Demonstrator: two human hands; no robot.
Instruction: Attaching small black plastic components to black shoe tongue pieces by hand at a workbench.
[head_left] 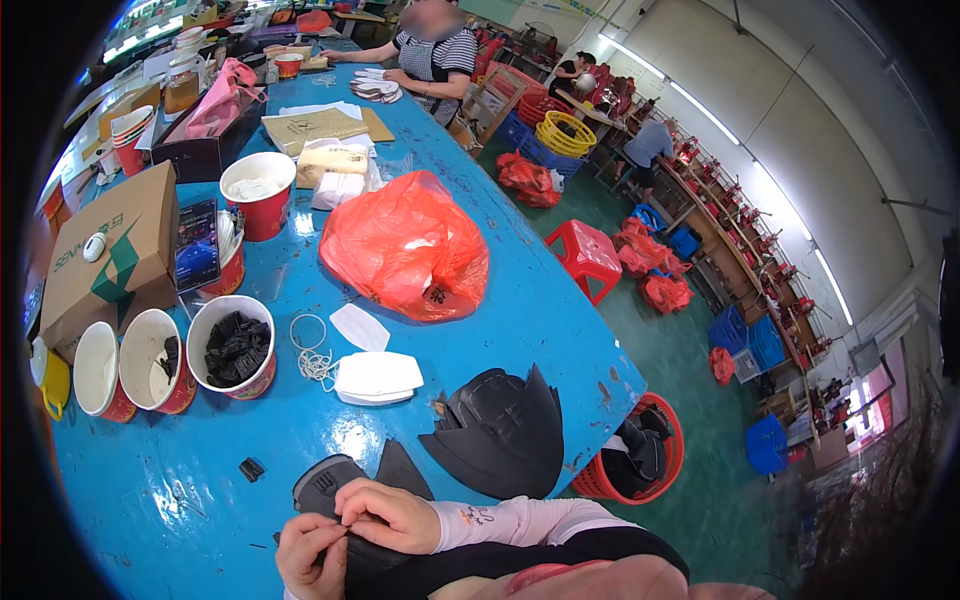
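Two bare hands work at the near edge of the blue table (540, 335). The left hand (311, 553) and right hand (392, 517) meet at the fingertips, each with thumb and forefinger pinched on the edge of a black piece (372, 563). The gripped part is mostly hidden by the fingers. The black piece lies below the right hand, at the near edge.

Just beyond the hands lie a curved pad (322, 482) and, to its right, a pointed pad (404, 472). Whether either joins the black piece cannot be told. Farther right lies a large pad (505, 430) with a jagged far edge. To the left, one small chip (251, 469) rests on the table.

Three cups stand in a row at left: a left cup (96, 370), a middle cup (148, 345) with some black bits, and a right cup (255, 385) holding many more. White pads (378, 376) lie right of a cord (316, 367); a red bag (405, 240) sits beyond. At right, below the table, a basket (674, 465) holds dark pieces.
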